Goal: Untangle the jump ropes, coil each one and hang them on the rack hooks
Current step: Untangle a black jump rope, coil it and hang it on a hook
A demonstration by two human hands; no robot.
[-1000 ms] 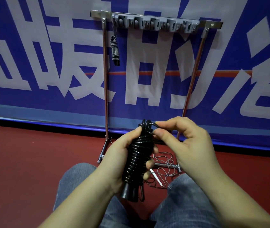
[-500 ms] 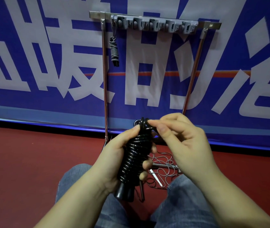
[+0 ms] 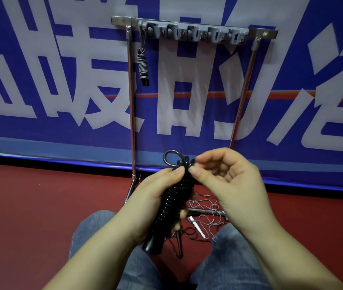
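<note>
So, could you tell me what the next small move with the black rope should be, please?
Probably lift the black coiled rope toward a free hook: it looks fully wrapped in the left hand, with a loop free on top that the right hand pinches beside.

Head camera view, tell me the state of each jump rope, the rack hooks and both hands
Black jump rope: coiled, loop sticking out on top, not hung.
Grey jump rope: coiled, hanging from the leftmost hook.
Thin ropes: tangled on the floor.
Rack hooks: the others bare.
Left hand: grips the black coil.
Right hand: pinches its top.
</note>
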